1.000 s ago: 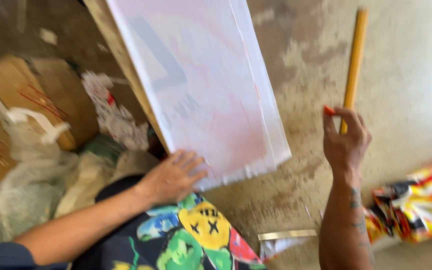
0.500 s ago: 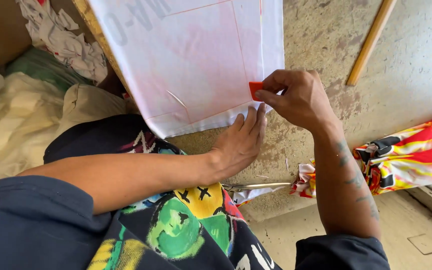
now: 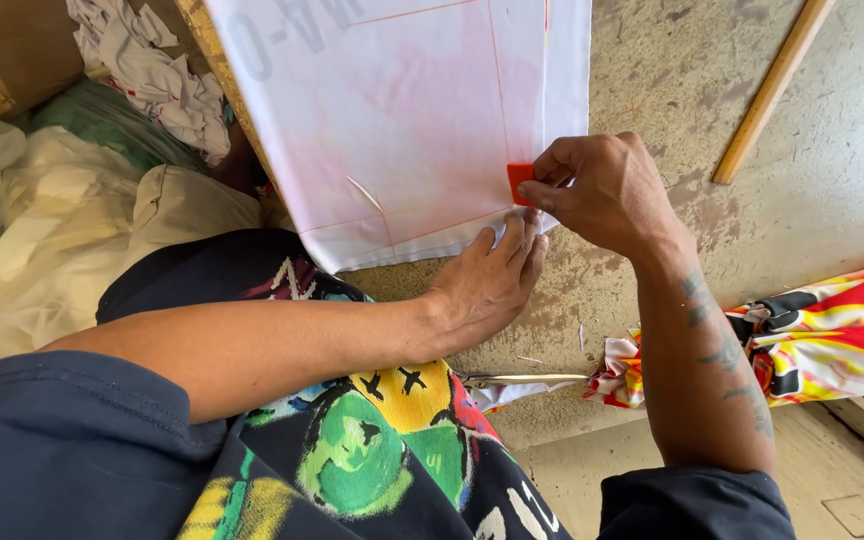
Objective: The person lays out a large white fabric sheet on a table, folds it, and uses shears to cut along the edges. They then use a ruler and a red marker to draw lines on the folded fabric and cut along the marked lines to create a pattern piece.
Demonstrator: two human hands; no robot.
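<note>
A white sheet of fabric (image 3: 402,110) with thin red drawn lines lies on a board over the rough concrete floor. My right hand (image 3: 602,190) pinches a small red piece of chalk (image 3: 519,180) against the sheet near its lower right corner. My left hand (image 3: 487,280) lies flat with its fingertips pressing the sheet's bottom edge just below the chalk. A dark garment with bright cartoon prints (image 3: 372,440) covers my lap beneath both forearms.
A long wooden stick (image 3: 772,90) lies on the concrete at the upper right. Red and yellow patterned fabric (image 3: 832,330) is bunched at the right, with scissors (image 3: 522,380) beside it. Pale cloths, rags and a cardboard box (image 3: 2,50) are piled at the left.
My right hand came down from beside the wooden stick to the sheet's lower right corner with the chalk. My left hand slid right along the bottom edge to meet it.
</note>
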